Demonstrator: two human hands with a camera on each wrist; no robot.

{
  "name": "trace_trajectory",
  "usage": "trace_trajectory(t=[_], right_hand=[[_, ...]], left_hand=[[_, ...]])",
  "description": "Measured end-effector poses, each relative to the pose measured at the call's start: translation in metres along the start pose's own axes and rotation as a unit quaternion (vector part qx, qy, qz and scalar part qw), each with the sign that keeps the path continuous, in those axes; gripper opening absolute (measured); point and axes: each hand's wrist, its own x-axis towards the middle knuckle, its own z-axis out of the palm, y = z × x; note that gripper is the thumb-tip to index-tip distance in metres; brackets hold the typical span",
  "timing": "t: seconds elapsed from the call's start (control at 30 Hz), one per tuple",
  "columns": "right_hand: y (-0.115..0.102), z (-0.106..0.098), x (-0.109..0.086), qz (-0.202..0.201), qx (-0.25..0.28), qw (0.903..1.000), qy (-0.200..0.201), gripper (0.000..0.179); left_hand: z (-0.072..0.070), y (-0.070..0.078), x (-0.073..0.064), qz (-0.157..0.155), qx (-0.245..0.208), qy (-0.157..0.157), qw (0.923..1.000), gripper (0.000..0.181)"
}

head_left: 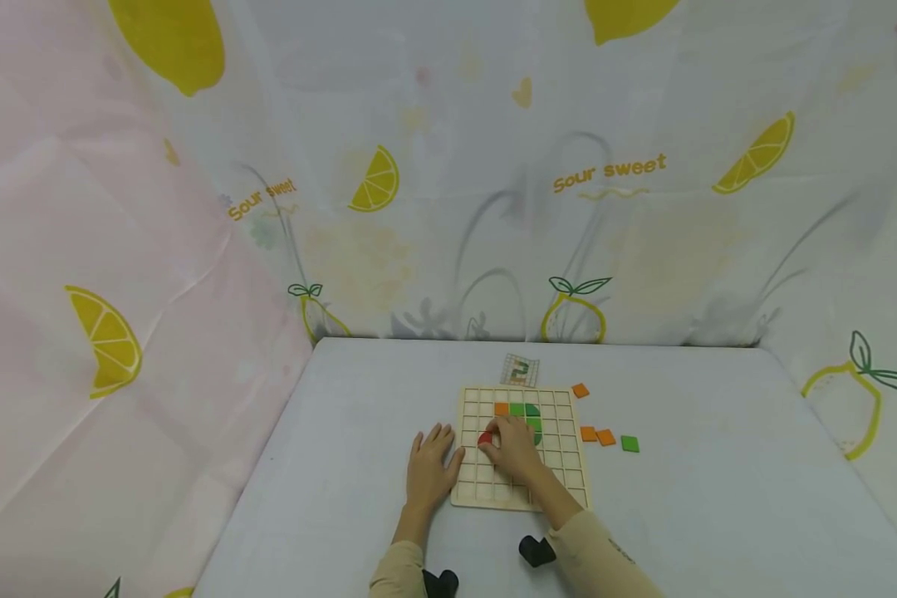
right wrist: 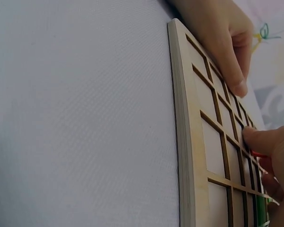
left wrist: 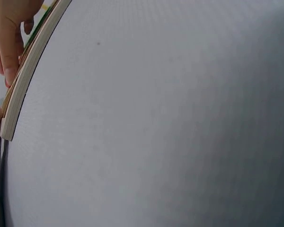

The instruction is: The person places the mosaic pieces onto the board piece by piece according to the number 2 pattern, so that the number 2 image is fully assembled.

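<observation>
A wooden grid board (head_left: 471, 495) lies on the white table. My right hand (head_left: 519, 453) reaches over it, thumb and fingers pinching a red tile (head_left: 485, 438) with a rounded edge at a cell left of the middle. In the right wrist view only a sliver of the red tile (right wrist: 259, 154) shows. Flat beside the board's left edge rests my left hand (head_left: 429, 472), fingers extended and thumb touching the rim. Set in the grid are an orange tile (head_left: 502, 409), a green tile (head_left: 517, 409) and several other green pieces, partly hidden by the right hand.
Right of the board lie loose orange tiles (head_left: 605, 437) and a green tile (head_left: 629, 443); another orange tile (head_left: 580, 390) is near its top right corner. Behind the board is a small pattern card (head_left: 520, 370). A printed curtain (head_left: 448, 249) hangs behind the table.
</observation>
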Motion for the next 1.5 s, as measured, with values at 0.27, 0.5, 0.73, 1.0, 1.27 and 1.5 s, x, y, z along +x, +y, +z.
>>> trace_trajectory(t=[0.27,0.5,0.73,1.0,1.27,1.5], right_hand=[[0.004,0.005,0.001,-0.029,0.02,0.9985,0.042,0.012],[0.006,0.001,0.0,-0.029,0.057,0.997,0.043,0.007],[0.012,-0.015,0.001,0.021,0.099,0.9949,0.003,0.005],[0.02,-0.025,0.0,0.035,0.091,0.9948,-0.031,0.004],[0.02,-0.031,0.001,0.027,0.076,0.9961,-0.036,0.004],[0.02,-0.018,-0.002,0.009,-0.013,0.9996,0.022,0.007]], left_hand=[[0.001,-0.001,0.0,0.004,0.001,0.004,1.0,0.036],[0.0,0.0,0.0,-0.001,-0.006,0.004,1.0,0.036],[-0.002,0.002,0.0,0.003,-0.009,0.008,0.9999,0.035],[-0.003,0.002,0.0,-0.001,-0.007,0.005,1.0,0.036],[-0.002,0.003,0.001,-0.009,-0.011,-0.002,0.9999,0.036],[-0.003,0.004,0.001,-0.008,-0.013,0.0,0.9999,0.036]])
